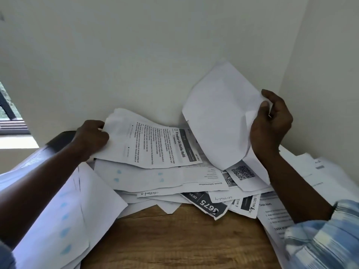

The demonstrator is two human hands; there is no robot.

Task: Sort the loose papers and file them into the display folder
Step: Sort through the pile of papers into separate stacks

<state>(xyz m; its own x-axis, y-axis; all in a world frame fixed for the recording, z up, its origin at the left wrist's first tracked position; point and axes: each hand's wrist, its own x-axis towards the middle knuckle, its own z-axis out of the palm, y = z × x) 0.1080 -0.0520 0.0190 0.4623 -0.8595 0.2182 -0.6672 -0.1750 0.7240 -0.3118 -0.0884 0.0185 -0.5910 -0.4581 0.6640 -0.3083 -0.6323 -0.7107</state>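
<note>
Head view: loose papers [171, 183] lie heaped unsorted across the far side of the wooden table [174, 239] as the left hand [92, 137] grips a printed sheet [147, 148] and the right hand [271, 127] grips a blank sheet [219, 117], sorting seemingly just begun, nothing visibly filed.

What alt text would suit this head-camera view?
A person's left hand grips a printed white sheet headed Finalize Oil Bottle Refill, while the right hand holds up a blank white sheet above a messy paper pile on a brown wooden desk.
</note>
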